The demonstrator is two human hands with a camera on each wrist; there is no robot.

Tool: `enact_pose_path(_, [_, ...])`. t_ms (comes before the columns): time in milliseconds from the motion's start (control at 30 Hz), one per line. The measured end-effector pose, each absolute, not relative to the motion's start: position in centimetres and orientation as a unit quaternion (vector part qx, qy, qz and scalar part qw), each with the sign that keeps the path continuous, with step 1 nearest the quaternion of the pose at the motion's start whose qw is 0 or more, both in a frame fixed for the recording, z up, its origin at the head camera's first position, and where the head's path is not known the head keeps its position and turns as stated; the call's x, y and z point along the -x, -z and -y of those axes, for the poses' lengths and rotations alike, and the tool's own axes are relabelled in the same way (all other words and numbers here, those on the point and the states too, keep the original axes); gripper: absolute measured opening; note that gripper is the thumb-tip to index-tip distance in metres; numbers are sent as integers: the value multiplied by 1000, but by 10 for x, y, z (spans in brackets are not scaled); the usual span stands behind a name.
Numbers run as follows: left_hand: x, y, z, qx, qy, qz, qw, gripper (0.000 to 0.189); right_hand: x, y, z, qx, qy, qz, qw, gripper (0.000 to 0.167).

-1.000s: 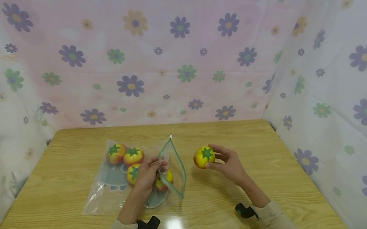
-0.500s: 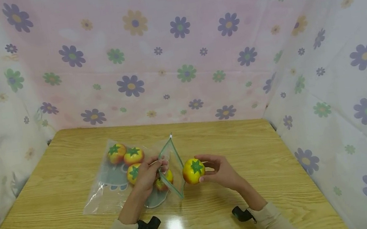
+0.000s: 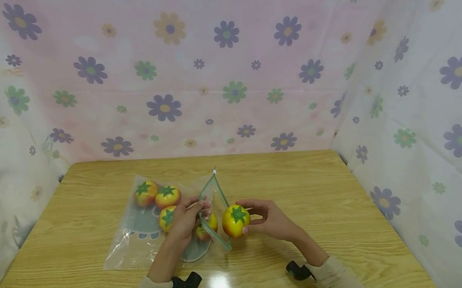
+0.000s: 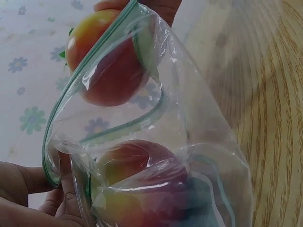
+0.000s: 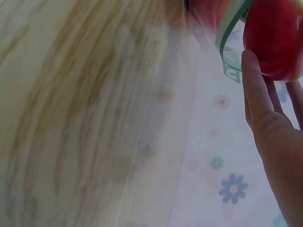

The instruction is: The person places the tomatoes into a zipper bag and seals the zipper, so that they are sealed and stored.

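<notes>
A clear zip bag (image 3: 117,253) with a green zip edge lies on the table, its mouth spread toward the right. Several yellow-red tomatoes with green leaf tops, such as the upper-left tomato (image 3: 147,193), rest inside it. My left hand (image 3: 183,223) pinches the bag's edge at the mouth; the left wrist view shows those fingers (image 4: 67,189) on the plastic beside a bagged tomato (image 4: 142,184). With my right hand (image 3: 271,220) I hold another tomato (image 3: 236,221) by its right side, at the bag's mouth. The right wrist view shows only part of that tomato (image 5: 274,40).
The wooden table (image 3: 307,177) extends to both sides and toward the back. Flower-printed cloth (image 3: 219,66) hangs behind it and on both sides. Black wrist mounts (image 3: 186,284) sit at both sleeves.
My right hand has carried its tomato left and slightly toward me, from beside the bag to its mouth. The left hand and the bag have stayed in place.
</notes>
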State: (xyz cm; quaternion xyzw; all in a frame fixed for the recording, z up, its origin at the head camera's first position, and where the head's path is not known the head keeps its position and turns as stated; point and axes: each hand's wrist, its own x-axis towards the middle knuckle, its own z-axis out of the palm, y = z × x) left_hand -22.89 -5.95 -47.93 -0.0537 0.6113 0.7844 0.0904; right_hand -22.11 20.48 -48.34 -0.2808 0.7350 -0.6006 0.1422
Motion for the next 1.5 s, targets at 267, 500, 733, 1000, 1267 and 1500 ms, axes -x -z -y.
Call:
enact_pose_path(267, [228, 477, 58, 55, -796, -597, 89, 32, 221, 480, -198, 299, 593, -735, 138, 60])
enact_pose_path(500, [226, 475, 56, 60, -797, -596, 80, 31, 222, 481, -191, 291, 577, -750, 141, 60])
enact_pose_path(733, [226, 474, 54, 64, -801, -590, 81, 29, 222, 481, -185, 281, 565, -761, 150, 64])
enact_pose_path(1000, [224, 471, 51, 61, -808, -581, 76, 30, 226, 483, -178, 279, 550, -770, 164, 62])
enact_pose_path(1267, [226, 472, 49, 58, -817, -568, 84, 29, 228, 480, -173, 269, 538, -781, 169, 63])
enact_pose_path(1500, [227, 471, 49, 66, -818, -566, 82, 30, 233, 481, -176, 298, 528, -769, 203, 64])
